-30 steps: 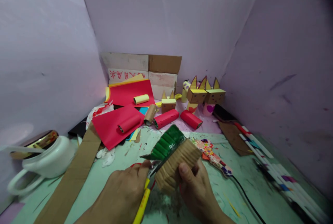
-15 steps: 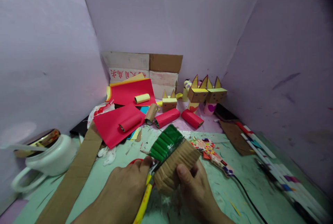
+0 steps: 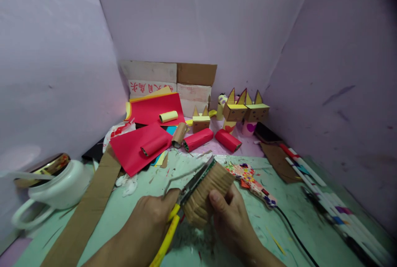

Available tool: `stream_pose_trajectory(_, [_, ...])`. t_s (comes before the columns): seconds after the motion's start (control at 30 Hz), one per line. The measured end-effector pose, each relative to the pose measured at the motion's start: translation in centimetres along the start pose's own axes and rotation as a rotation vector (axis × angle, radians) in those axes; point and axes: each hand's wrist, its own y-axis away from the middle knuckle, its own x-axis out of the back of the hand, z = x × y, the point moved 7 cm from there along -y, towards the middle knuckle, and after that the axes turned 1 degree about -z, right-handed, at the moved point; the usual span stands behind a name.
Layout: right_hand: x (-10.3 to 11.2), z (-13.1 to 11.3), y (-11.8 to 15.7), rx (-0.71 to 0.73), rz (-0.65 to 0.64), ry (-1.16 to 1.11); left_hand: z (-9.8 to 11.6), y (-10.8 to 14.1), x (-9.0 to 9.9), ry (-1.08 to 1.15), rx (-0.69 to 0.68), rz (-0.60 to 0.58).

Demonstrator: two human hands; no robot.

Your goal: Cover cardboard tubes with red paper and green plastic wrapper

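My left hand [image 3: 151, 217] is closed around scissors [image 3: 169, 234] with long yellow handles. Their dark blades lie along the upper left edge of a brown ridged cardboard piece [image 3: 207, 196]. Between the thumb and fingers of my right hand [image 3: 229, 219], that piece is held above the table. A thin line of green shows at its edge by the blade tips. A thin greyish strip [image 3: 186, 172] runs from near my left fingers towards the tips; I cannot tell whether it is still joined to the cardboard.
Red rolls [image 3: 198, 139], red paper sheets [image 3: 138, 145] and a bare cardboard tube [image 3: 180, 134] lie behind. Cardboard animal figures [image 3: 235, 112] stand at the back. A white teapot-like vessel [image 3: 58, 190] and cardboard strip [image 3: 89, 213] are left; a patterned corded tool [image 3: 256, 186] and markers [image 3: 338, 217] right.
The broad green face beside the brown cardboard no longer shows. The scissor blades now lie in view along the edge where it was, and the yellow handles have shifted slightly left.
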Motion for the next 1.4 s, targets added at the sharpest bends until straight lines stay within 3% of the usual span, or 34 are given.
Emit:
stream_pose_trajectory(0.07, [0.0, 0.2, -0.3, -0.049, 0.017, -0.086, -2.0, -0.9, 0.3, -0.024, 0.136, -0.033])
stream_pose_trajectory(0.17, [-0.3, 0.4, -0.7, -0.153, 0.046, -0.233, -6.3, -2.1, 2.0, -0.317, 0.429, 0.051])
stream_pose_trajectory(0.3, [-0.1, 0.5, -1.2, -0.252, 0.078, -0.293, -9.3, -3.8, 2.6, -0.397, 0.461, 0.079])
stream_pose_trajectory(0.43, [1.2, 0.1, -1.5, -0.187, 0.172, -0.247, -10.5, -3.9, 2.1, -0.342, 0.447, 0.056])
stream_pose_trajectory(0.47, [1.4, 0.1, -1.5, -0.17, 0.178, -0.223, -10.4, -3.6, 2.3, -0.333, 0.453, 0.081])
stream_pose_trajectory(0.53, [1.5, 0.1, -1.4, -0.149, 0.151, -0.172, -9.4, -2.7, 3.2, -0.247, 0.414, 0.246])
stream_pose_trajectory(0.6, [1.2, 0.4, -1.2, -0.15, 0.093, -0.139, -7.1, -1.6, 3.9, -0.005, 0.245, 0.453])
stream_pose_trajectory(0.67, [0.7, 0.9, -1.0, -0.154, 0.043, -0.144, -3.9, -1.6, 2.2, 0.352, -0.02, 0.306])
stream_pose_trajectory(0.73, [0.3, 1.4, -0.8, -0.155, -0.017, -0.157, -1.7, -1.4, 0.5, 0.47, -0.12, 0.208])
stream_pose_trajectory(0.77, [0.0, 1.4, -0.9, -0.14, -0.058, -0.146, -1.2, -1.3, 0.1, 0.491, -0.142, 0.227])
stream_pose_trajectory(0.83, [0.0, 0.9, -1.1, -0.074, -0.127, -0.045, -0.8, -1.2, -0.3, 0.469, -0.189, 0.282])
stream_pose_trajectory(0.93, [0.7, -1.1, -1.6, 0.083, -0.126, 0.259, -1.3, -0.9, 0.0, 0.367, -0.276, 0.414])
stream_pose_trajectory(1.07, [1.0, -2.6, -2.0, 0.117, -0.161, 0.629, -2.0, -0.2, 0.7, 0.247, -0.35, 0.548])
stream_pose_trajectory(1.23, [0.2, -3.6, -1.7, 0.259, -0.217, 0.649, -1.5, 0.4, 0.8, 0.194, -0.42, 0.635])
stream_pose_trajectory(1.4, [-0.2, -3.9, -1.5, 0.312, -0.27, 0.727, -0.5, 0.5, 1.4, 0.137, -0.481, 0.671])
